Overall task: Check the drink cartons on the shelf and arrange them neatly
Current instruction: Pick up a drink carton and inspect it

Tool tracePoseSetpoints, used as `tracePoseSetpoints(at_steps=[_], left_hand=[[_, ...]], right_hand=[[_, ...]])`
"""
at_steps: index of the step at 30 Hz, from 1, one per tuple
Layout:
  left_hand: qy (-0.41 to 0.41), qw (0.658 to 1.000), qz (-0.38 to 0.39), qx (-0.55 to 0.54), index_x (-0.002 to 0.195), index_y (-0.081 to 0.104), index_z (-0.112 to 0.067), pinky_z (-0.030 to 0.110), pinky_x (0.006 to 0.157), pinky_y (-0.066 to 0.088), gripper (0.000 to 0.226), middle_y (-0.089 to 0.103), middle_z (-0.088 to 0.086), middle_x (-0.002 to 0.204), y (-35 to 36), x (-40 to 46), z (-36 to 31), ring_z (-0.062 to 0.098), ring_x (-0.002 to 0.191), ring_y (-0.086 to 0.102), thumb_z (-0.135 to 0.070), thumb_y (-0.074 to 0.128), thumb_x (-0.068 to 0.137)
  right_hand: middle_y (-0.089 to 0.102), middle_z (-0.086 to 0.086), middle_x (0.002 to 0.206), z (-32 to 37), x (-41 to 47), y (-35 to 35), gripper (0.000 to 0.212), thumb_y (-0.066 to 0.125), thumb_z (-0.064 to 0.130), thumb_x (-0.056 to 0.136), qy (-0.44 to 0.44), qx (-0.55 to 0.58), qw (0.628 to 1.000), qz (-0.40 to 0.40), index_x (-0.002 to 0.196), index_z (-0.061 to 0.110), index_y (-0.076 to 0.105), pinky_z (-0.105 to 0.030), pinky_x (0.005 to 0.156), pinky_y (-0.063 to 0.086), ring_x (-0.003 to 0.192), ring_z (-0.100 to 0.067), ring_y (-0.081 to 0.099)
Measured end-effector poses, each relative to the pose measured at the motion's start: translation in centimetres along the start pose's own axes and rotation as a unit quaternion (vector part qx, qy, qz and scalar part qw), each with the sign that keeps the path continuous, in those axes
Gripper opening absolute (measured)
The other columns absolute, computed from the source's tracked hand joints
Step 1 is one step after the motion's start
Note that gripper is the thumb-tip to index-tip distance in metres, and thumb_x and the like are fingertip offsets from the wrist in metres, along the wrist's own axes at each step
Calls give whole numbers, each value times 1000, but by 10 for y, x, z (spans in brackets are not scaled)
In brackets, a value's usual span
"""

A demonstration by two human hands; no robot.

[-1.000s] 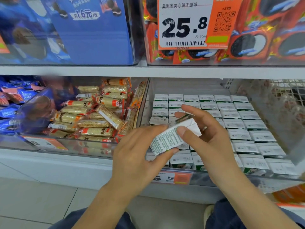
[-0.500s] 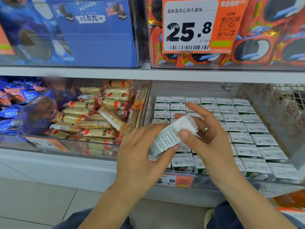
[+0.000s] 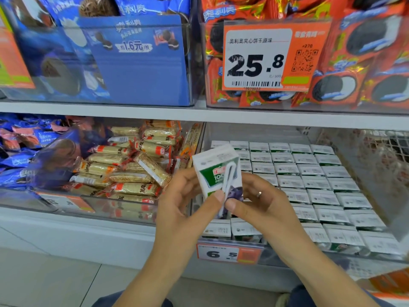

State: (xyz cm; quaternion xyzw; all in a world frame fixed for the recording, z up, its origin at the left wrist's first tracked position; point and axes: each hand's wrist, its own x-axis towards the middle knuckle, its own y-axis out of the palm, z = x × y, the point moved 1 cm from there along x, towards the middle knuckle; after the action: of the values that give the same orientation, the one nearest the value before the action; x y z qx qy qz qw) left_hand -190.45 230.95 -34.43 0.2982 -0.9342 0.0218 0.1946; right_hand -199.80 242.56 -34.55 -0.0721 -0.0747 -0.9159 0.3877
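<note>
1. Carton turned since a second ago: green front with straw faces us, upright.
2. Left hand and right hand both pinch it, above shelf rows.
3. Check likely nearly done; reshelve next.

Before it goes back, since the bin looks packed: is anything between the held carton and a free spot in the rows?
Nothing stands between them. The carton is held upright by the left hand and right hand over the carton rows. The hands hide the cartons just below, so no gap shows.
</note>
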Motion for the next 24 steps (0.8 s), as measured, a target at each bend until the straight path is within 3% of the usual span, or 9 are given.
tracePoseSetpoints(at_steps=[5,9,11,15,19,24], left_hand=[[-15,999,22,34,116,65,-26,42,88,52,43,70,-3,112,-5,5,-1,21,104,65,-39,68,75],[-42,999,-5,10,116,67,-34,24,72,54,46,72,0,97,-10,9,-1,15,86,68,-45,68,72],[-69,997,-8,-36,111,70,-36,23,62,54,41,73,2,94,-11,11,-2,16,78,68,-49,64,72],[-101,994,13,-48,100,75,-33,22,67,56,41,75,1,97,-11,13,-3,15,87,71,-56,68,68],[-130,990,14,-60,106,71,-17,23,72,57,49,75,6,98,-12,13,1,18,94,71,-47,68,67],[-130,987,7,-93,96,76,-27,22,70,56,35,75,5,98,-10,14,-1,19,93,71,-46,67,67]], right_hand=[[73,4,96,0,-1,-4,35,73,17,68,-23,-16,999,-27,102,18,66,-21,71,53,87,-12,68],[70,11,94,3,-3,-9,33,75,24,65,-63,-84,990,-93,94,36,65,-19,72,52,85,-8,66],[66,12,97,5,-5,-11,36,76,27,65,-97,-151,977,-115,95,43,62,-21,77,52,91,-9,63],[57,14,99,4,-8,-12,39,79,27,67,-182,-241,946,-118,101,35,61,-17,81,47,99,-10,58],[57,12,103,3,-7,-11,43,78,25,65,-188,-238,945,-123,103,39,61,-21,85,48,103,-8,57],[62,19,111,4,-6,-10,58,81,32,61,-139,-155,972,-112,113,41,57,-16,86,49,110,-6,58]])
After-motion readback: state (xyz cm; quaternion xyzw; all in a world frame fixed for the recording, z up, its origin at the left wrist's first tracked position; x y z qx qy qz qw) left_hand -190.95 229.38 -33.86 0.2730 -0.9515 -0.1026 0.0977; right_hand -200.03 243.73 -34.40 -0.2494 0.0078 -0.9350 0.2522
